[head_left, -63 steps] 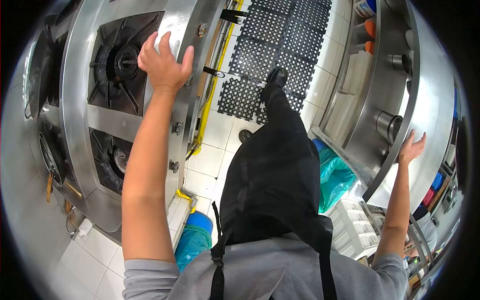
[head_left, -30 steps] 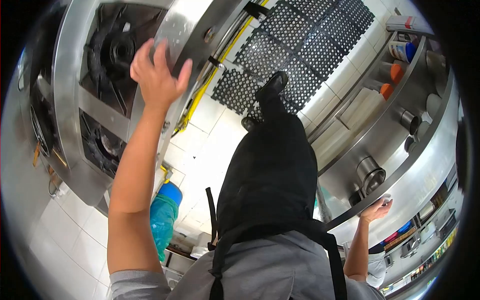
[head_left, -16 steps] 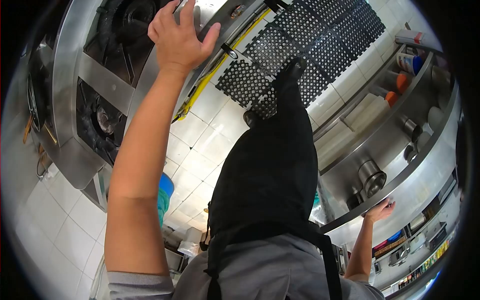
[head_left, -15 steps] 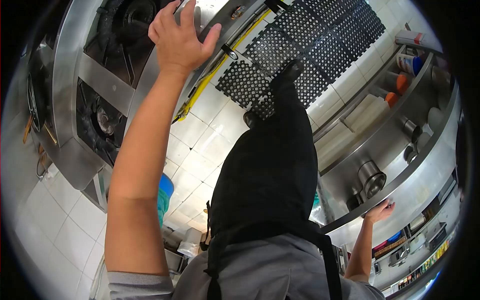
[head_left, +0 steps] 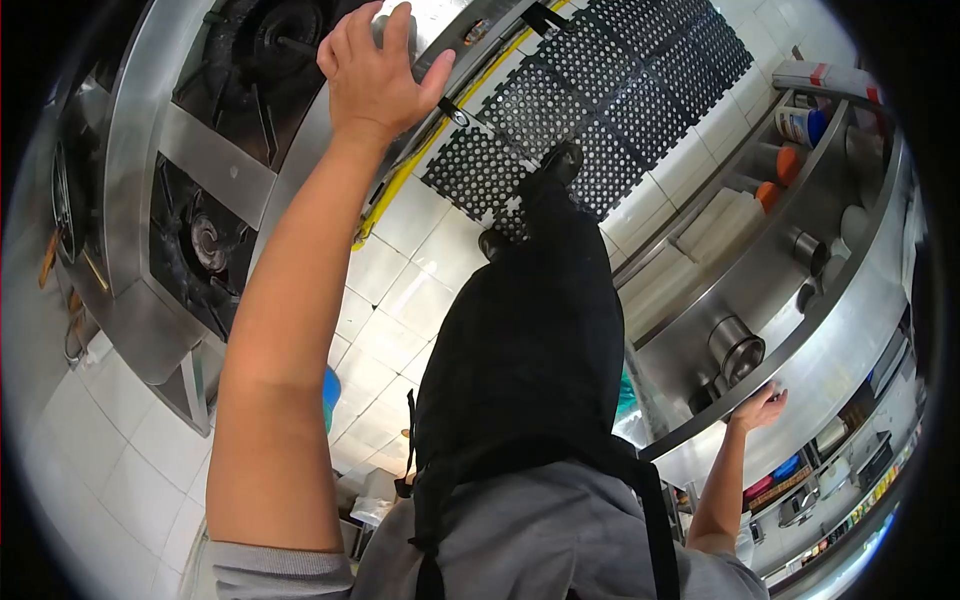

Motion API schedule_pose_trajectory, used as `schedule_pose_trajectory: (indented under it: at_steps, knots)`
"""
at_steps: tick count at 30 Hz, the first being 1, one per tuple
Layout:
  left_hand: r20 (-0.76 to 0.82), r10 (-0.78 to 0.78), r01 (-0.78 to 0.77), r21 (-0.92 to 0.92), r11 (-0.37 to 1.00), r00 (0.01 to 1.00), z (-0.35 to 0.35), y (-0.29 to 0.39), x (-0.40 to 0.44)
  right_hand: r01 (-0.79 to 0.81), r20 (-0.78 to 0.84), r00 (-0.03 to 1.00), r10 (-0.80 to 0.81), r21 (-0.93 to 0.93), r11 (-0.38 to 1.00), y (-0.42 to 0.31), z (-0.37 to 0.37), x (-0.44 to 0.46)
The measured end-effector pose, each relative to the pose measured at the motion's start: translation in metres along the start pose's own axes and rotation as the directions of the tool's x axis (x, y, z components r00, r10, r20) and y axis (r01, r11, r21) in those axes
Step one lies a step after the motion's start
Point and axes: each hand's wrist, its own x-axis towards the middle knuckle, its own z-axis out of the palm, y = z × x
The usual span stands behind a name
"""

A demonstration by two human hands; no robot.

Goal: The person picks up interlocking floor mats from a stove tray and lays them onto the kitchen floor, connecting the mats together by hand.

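Observation:
My left hand [head_left: 380, 85] reaches over the front of a steel gas stove [head_left: 215, 165]. Its thumb stands apart from loosely curled fingers, and nothing shows in them; whether the fingertips touch the steel I cannot tell. Far to the right, my right hand [head_left: 760, 408] lies at the edge of a stainless steel counter [head_left: 830, 345], its fingers loosely bent and apart, with no object visible in it. Close to that hand, on the shelf, is a metal canister [head_left: 735, 352]. A yellow hose [head_left: 400, 180] runs along the stove front, below my left hand.
Black perforated mats [head_left: 600, 100] cover part of the tiled floor [head_left: 400, 290], under my feet. Orange-lidded containers [head_left: 768, 195] and a white tub with a blue lid [head_left: 802, 125] stand on the right-hand shelf. A blue object [head_left: 331, 385] shows behind my left arm.
My left hand appears slightly further right in the view, still spread over the stove front. The mats and shelf have shifted a little left as the camera and my feet moved.

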Motion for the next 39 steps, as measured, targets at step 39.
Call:
schedule_pose_trajectory:
  at_steps: [39]
  knots:
    - [0.046,0.039,-0.034,-0.114,0.993,0.998,-0.067,0.03,0.043,-0.127,-0.073,0.988,0.136,0.117,0.985,-0.053,-0.069,-0.014]
